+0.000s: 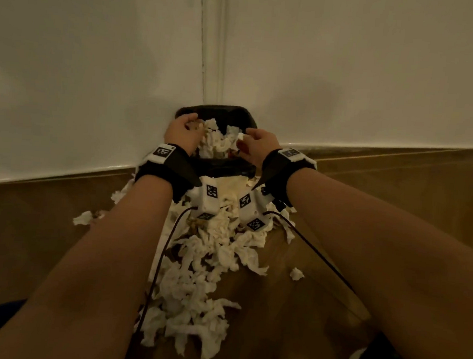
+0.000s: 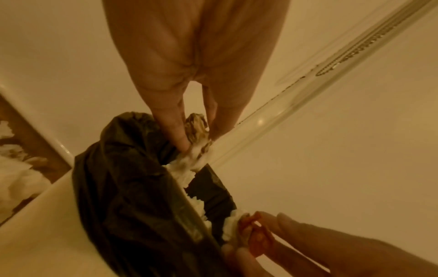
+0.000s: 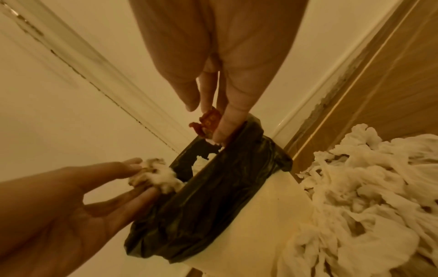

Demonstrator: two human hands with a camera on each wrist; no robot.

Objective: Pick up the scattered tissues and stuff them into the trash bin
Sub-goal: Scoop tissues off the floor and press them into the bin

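The trash bin (image 1: 224, 178), lined with a black bag (image 3: 213, 187), stands in the wall corner, its mouth heaped with white tissues (image 1: 215, 141). The left hand (image 1: 181, 132) is at the bin's left rim; its fingers (image 2: 175, 129) pinch a brown-stained tissue wad (image 2: 198, 131) above the opening. The right hand (image 1: 256, 147) is at the bin's right rim; its fingers (image 3: 227, 120) pinch a red-stained scrap (image 3: 207, 121) against the bag's edge. A large pile of scattered tissues (image 1: 208, 276) lies on the wooden floor (image 1: 396, 220) in front of the bin, reaching its base.
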